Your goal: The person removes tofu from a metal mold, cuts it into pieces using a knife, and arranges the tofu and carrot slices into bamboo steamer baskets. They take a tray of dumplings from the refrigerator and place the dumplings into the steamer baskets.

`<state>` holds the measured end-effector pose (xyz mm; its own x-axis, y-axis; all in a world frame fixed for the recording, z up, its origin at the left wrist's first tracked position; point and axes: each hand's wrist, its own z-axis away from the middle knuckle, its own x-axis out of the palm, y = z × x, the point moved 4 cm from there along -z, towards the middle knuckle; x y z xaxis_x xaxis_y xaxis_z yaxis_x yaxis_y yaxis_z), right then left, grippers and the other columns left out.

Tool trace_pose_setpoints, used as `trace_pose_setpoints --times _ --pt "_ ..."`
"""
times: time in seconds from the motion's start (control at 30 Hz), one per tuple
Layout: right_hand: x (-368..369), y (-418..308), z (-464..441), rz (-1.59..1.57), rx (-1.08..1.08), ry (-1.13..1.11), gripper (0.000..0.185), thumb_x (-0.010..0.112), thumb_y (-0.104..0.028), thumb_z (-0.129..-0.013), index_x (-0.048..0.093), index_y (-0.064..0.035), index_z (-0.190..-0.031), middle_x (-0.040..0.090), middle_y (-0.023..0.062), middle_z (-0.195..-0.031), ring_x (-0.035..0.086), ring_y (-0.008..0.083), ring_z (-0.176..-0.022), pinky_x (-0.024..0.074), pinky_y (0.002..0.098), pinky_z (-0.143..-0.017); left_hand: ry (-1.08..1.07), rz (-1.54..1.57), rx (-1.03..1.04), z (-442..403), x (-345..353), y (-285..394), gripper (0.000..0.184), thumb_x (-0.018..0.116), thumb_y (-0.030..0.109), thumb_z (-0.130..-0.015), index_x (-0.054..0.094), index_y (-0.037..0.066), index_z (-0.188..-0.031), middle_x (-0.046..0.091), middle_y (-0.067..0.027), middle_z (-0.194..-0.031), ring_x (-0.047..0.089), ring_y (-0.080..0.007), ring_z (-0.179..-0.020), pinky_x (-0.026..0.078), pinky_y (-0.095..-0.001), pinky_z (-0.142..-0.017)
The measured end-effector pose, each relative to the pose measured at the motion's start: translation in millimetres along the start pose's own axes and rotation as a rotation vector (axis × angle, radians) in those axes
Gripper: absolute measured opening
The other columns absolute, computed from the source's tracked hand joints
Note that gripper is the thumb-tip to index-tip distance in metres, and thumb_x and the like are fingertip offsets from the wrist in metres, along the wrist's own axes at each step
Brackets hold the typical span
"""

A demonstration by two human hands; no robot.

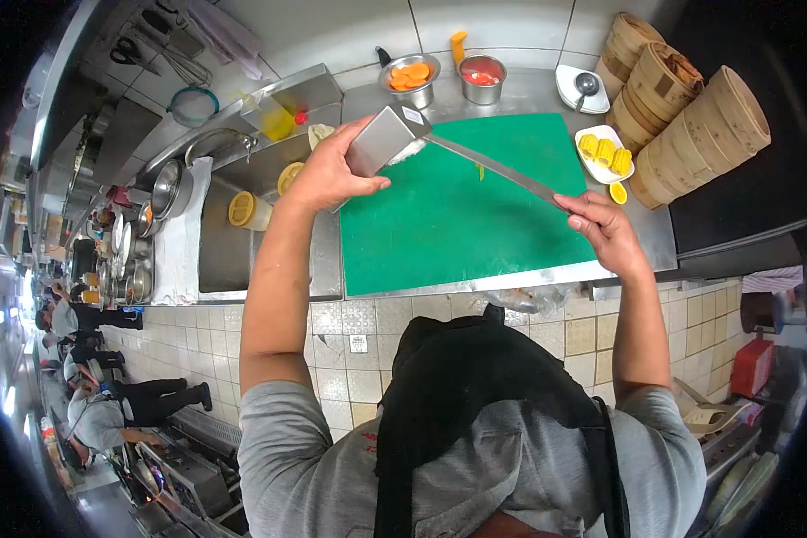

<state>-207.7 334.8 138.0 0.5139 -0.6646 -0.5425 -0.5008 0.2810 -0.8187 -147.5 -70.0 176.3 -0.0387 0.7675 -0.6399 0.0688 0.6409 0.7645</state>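
Observation:
My left hand point(332, 170) grips a boxy, smooth steel container point(378, 143), tilted above the left part of a green cutting board point(457, 220). A small label shows on its end. From that end a long flat metal bar point(498, 168) slants down to my right hand point(601, 229), whose fingers are closed on its far tip. Whether bar and container are one piece, I cannot tell. Something white point(408, 152) lies by the container's lower edge. A small green scrap point(481, 171) rests on the board beneath the bar.
Behind the board stand pots of carrot slices point(410, 75) and red pieces point(482, 72). Corn pieces point(604, 152) fill a white dish at right, beside stacked bamboo steamers point(704, 134). The sink point(229, 255) is at left. Several people stand farther left.

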Motion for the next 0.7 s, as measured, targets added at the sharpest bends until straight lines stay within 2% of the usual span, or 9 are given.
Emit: trace_pose_setpoints --times 0.07,0.2,0.27,0.3,0.37,0.43,0.6,0.67,0.7 --pt "4.8 6.3 4.8 -0.013 -0.034 0.055 0.035 0.065 -0.005 -0.093 0.068 -0.0105 -0.127 0.055 0.0057 -0.083 0.051 0.0167 -0.078 0.0434 0.0271 -0.075 0.087 -0.02 0.009 -3.2 1.4 -3.3 0.093 0.087 0.019 -0.062 0.047 0.005 -0.145 0.058 -0.0147 -0.131 0.058 -0.0263 -0.119 0.045 -0.0371 -0.103" --pt "2.0 35.4 22.7 0.022 0.049 0.146 0.035 0.065 -0.004 -0.093 0.068 -0.0105 -0.127 0.056 0.0075 -0.084 0.053 0.0183 -0.078 0.0447 0.0281 -0.075 0.205 -0.054 -0.029 0.7 5.2 -5.8 0.093 0.087 0.02 -0.063 0.047 0.008 -0.146 0.057 -0.0161 -0.132 0.058 -0.0281 -0.12 0.045 -0.038 -0.103" --pt "1.5 58.2 30.3 0.02 0.088 0.177 0.035 0.065 -0.004 -0.092 0.068 -0.0103 -0.127 0.057 0.008 -0.084 0.054 0.0188 -0.078 0.0453 0.0286 -0.075 0.228 -0.267 -0.088 3.9 6.0 -8.9 0.092 0.087 0.02 -0.064 0.046 0.014 -0.147 0.058 -0.0175 -0.13 0.057 -0.0311 -0.121 0.046 -0.039 -0.103" --pt "2.1 72.1 33.1 0.069 0.167 0.181 0.035 0.065 -0.004 -0.092 0.068 -0.0113 -0.126 0.059 0.01 -0.086 0.057 0.0218 -0.08 0.0467 0.0307 -0.076 0.227 -0.265 -0.091 5.4 8.1 -11.7 0.092 0.087 0.02 -0.064 0.046 0.014 -0.147 0.058 -0.0175 -0.13 0.057 -0.0311 -0.121 0.046 -0.039 -0.103" --pt "9.9 90.6 32.6 0.119 0.246 0.18 0.035 0.066 -0.005 -0.092 0.069 -0.0122 -0.125 0.06 0.012 -0.088 0.06 0.0248 -0.081 0.0481 0.0328 -0.077 0.215 -0.423 -0.025 8.0 13.7 -14.6 0.092 0.086 0.019 -0.065 0.046 0.02 -0.147 0.058 -0.0181 -0.129 0.057 -0.0345 -0.12 0.048 -0.0412 -0.102" --pt "21.1 104.4 27.0 0.293 0.323 0.18 0.033 0.067 -0.01 -0.091 0.069 -0.0149 -0.124 0.062 0.0149 -0.092 0.063 0.0317 -0.088 0.0503 0.0388 -0.08 0.172 -0.489 -0.055 10.6 21.9 -15.9 0.091 0.086 0.019 -0.065 0.046 0.021 -0.147 0.059 -0.0175 -0.126 0.057 -0.0347 -0.118 0.049 -0.042 -0.101" --pt "55.4 130.4 7.7 0.435 0.37 0.148 0.031 0.067 -0.018 -0.091 0.07 -0.0174 -0.121 0.064 0.0146 -0.097 0.063 0.0353 -0.093 0.0511 0.0454 -0.082 0.03 -0.592 -0.149 22.3 48.6 -17.9 0.09 0.086 0.019 -0.065 0.047 0.023 -0.146 0.06 -0.0162 -0.118 0.059 -0.0347 -0.114 0.05 -0.0439 -0.098" --pt "60.8 131.3 -1.3 0.668 0.341 0.177 0.032 0.069 -0.025 -0.089 0.07 -0.0198 -0.121 0.064 0.0149 -0.099 0.062 0.037 -0.097 0.0497 0.0498 -0.085 -0.048 -0.623 -0.166 28.5 59.4 -21.0 0.089 0.086 0.019 -0.064 0.049 0.023 -0.145 0.061 -0.0151 -0.115 0.059 -0.034 -0.113 0.051 -0.0434 -0.097" --pt "61.4 117.0 -8.5 0.667 0.337 0.168 0.032 0.069 -0.025 -0.089 0.07 -0.0198 -0.121 0.064 0.0149 -0.099 0.062 0.037 -0.097 0.0497 0.0498 -0.085 -0.047 -0.62 -0.175 31.3 62.2 -20.1 0.089 0.086 0.019 -0.064 0.049 0.023 -0.145 0.061 -0.0151 -0.115 0.059 -0.034 -0.113 0.051 -0.0434 -0.097"
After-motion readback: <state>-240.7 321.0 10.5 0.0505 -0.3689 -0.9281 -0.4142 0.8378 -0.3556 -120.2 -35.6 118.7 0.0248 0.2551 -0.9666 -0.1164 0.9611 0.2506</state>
